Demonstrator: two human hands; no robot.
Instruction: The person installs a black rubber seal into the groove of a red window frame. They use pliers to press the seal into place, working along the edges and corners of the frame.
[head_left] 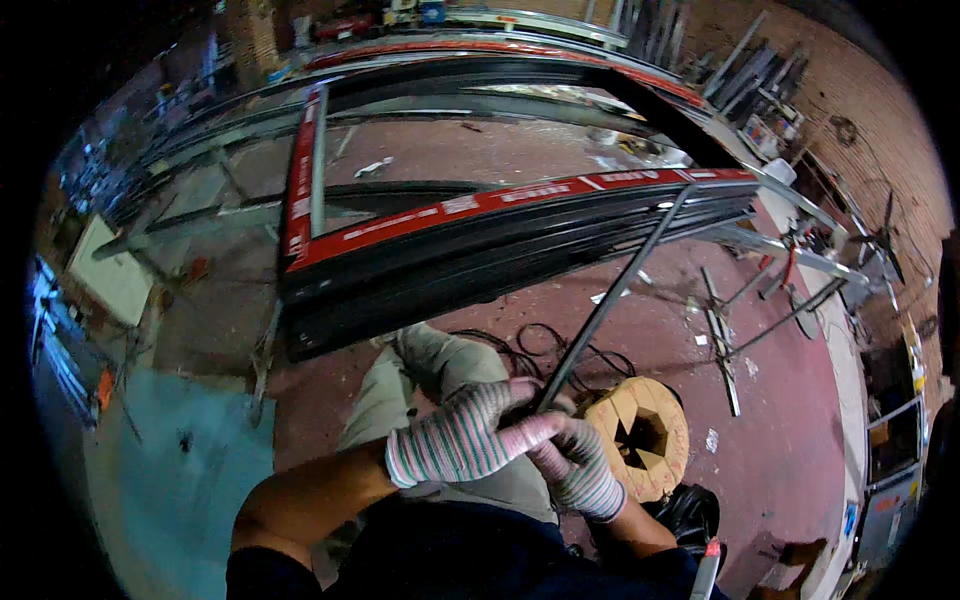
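Both my hands wear striped knit gloves and come together in front of my lap. My left hand (478, 432) is closed at the near end of a long, narrow dark strip (618, 298). Just below and to the right, my right hand (582, 472) is closed around the same end, its fingers partly hidden by the left. From my hands the strip slants up and right to the near side of a large black rectangular frame (430, 290), meeting it near its right corner. Red printed film (470, 205) covers the frame's upper faces. Whether the strip is rubber or stiffer I cannot tell.
A cardboard reel (662, 478) lies by my right hand, with black cord loops (530, 345) on the floor behind it. Metal trestles (740, 235) stand under the frame. A black bag (690, 515) sits beside the reel, a teal mat (200, 460) at left.
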